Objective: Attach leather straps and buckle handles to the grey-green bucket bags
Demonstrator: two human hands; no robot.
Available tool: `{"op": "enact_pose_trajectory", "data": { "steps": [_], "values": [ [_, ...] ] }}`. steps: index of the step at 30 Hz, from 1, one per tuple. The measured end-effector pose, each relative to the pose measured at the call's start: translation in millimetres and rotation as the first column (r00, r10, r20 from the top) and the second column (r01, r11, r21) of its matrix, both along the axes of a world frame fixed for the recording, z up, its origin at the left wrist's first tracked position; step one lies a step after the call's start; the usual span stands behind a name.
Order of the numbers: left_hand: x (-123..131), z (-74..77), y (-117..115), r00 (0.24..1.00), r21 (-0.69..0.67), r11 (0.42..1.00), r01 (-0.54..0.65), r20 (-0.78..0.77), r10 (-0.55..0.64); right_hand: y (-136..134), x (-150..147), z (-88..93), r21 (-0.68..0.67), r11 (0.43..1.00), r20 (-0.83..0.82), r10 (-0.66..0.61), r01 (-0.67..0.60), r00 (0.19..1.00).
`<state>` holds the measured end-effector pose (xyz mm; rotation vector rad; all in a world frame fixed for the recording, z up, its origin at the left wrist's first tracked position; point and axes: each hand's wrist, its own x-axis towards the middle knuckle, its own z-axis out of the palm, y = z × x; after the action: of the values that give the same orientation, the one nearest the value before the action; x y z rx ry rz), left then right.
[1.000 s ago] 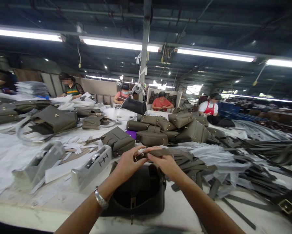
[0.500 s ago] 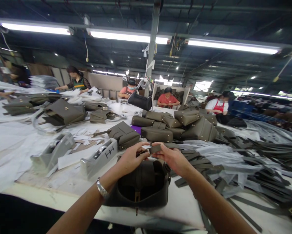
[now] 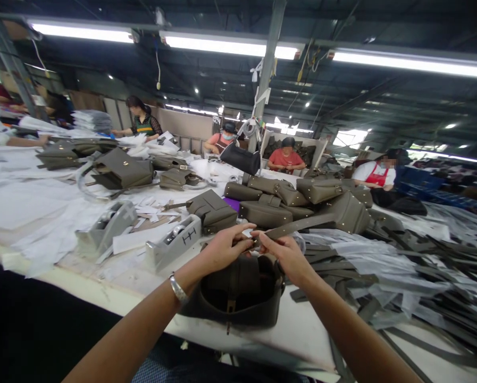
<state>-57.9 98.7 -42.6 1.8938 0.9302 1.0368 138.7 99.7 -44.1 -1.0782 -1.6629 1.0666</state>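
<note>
An olive-brown handbag (image 3: 258, 314) stands with its top gaping at the table's front edge, a small metal clasp on its front. Above its far rim, my right hand (image 3: 288, 255) pinches an olive strap (image 3: 302, 225) whose free part stretches off to the right. My left hand (image 3: 228, 247), with a silver bracelet on the wrist, meets it at the strap's end. Its fingers are closed around a small metal piece there, probably a buckle, mostly hidden by the fingertips.
Two grey tape dispensers (image 3: 174, 240) stand to the left among paper scraps. Finished-looking handbags (image 3: 266, 213) are heaped behind. Many loose straps (image 3: 429, 287) and plastic film lie on the right. Several co-workers, one in a red shirt (image 3: 286, 157), sit across the table.
The strap's free part now extends up and to the right, longer and straighter than before. Both hands stay together over the bag. The view has turned slightly left.
</note>
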Motion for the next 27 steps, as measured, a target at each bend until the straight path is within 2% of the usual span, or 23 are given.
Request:
{"op": "enact_pose_trajectory", "data": {
  "steps": [6, 9, 12, 14, 15, 17, 19, 21, 23, 25, 27],
  "values": [
    [-0.9, 2.2, -1.2, 1.000, -0.001, 1.000, 0.018, 0.012, -0.018, -1.0, -5.0, -3.2, -0.155, 0.984, -0.271, 0.040, -0.085, 0.962],
    [-1.1, 1.5, -0.6, 0.999, -0.014, 1.000, 0.021, 0.040, -0.020, -3.7, -7.5, 0.7, -0.165, 0.980, -0.343, 0.046, -0.108, 0.938],
    [0.7, -0.6, 0.5, 0.999, -0.026, 1.000, 0.010, 0.049, -0.009, -7.3, -9.6, 3.0, -0.068, 0.994, -0.219, 0.071, -0.088, 0.973],
    [3.6, -2.3, 1.5, 0.999, -0.002, 0.999, -0.039, 0.017, 0.039, -9.4, -11.0, 2.2, 0.119, 0.992, -0.010, 0.041, -0.040, 0.999],
    [5.2, -2.9, 1.9, 0.997, 0.023, 0.997, -0.076, -0.008, 0.076, -10.0, -11.7, 1.4, 0.226, 0.974, 0.091, 0.004, -0.024, 0.996],
    [7.3, -2.8, 2.1, 0.988, 0.078, 0.987, -0.139, -0.050, 0.143, -10.2, -12.2, 0.4, 0.344, 0.939, 0.195, -0.057, -0.014, 0.979],
    [5.6, -0.7, 0.5, 0.987, 0.103, 0.986, -0.131, -0.077, 0.139, -8.9, -10.4, 2.6, 0.260, 0.965, 0.139, -0.032, -0.006, 0.990],
    [-0.6, 2.5, -3.5, 0.991, 0.102, 0.992, -0.073, -0.106, 0.084, -6.9, -4.6, 9.4, 0.074, 0.997, -0.034, 0.014, -0.012, 0.999],
    [-10.0, 4.9, -9.3, 0.988, 0.111, 0.993, -0.044, -0.143, 0.060, -5.5, 5.6, 19.8, -0.067, 0.997, -0.201, 0.034, -0.048, 0.979],
    [-19.6, 4.9, -15.4, 0.982, 0.119, 0.990, -0.078, -0.160, 0.097, -4.7, 18.6, 31.0, -0.135, 0.985, -0.321, 0.056, -0.105, 0.945],
    [-26.8, 2.4, -20.4, 0.977, 0.118, 0.983, -0.143, -0.140, 0.159, -3.7, 31.6, 40.5, -0.140, 0.979, -0.407, 0.080, -0.149, 0.910]
  ]
}}
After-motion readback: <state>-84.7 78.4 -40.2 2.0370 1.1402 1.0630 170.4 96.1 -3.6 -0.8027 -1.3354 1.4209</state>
